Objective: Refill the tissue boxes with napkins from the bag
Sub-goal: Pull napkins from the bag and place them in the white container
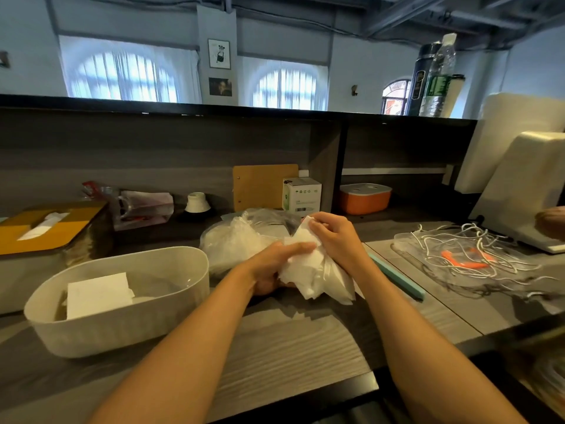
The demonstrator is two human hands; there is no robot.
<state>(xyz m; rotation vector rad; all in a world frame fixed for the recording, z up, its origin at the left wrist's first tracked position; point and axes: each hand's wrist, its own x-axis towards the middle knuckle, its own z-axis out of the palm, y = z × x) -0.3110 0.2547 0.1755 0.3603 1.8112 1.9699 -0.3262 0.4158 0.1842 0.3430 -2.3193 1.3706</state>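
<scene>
Both hands pinch napkins (pixel 301 264) | left hand (pixel 275 264), right hand (pixel 333 240) right of open tissue box (pixel 122 301) | risk: thin bag (pixel 241 237) snags, your napkins crumple or spill

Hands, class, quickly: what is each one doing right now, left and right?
Left hand: closed, gripping the bunch of napkins at the plastic bag.
Right hand: closed, pinching the top of the same napkins.

An orange plastic container with a white lid (pixel 364 198) sits in the right cubby; a small white cardboard box (pixel 302 194) stands beside a tan wooden clipboard (pixel 263 185); tangled white cords (pixel 467 252) sprawl on the grey desk (pixel 305 341); a clear plastic water bottle (pixel 437 78) tops the ledge.
</scene>
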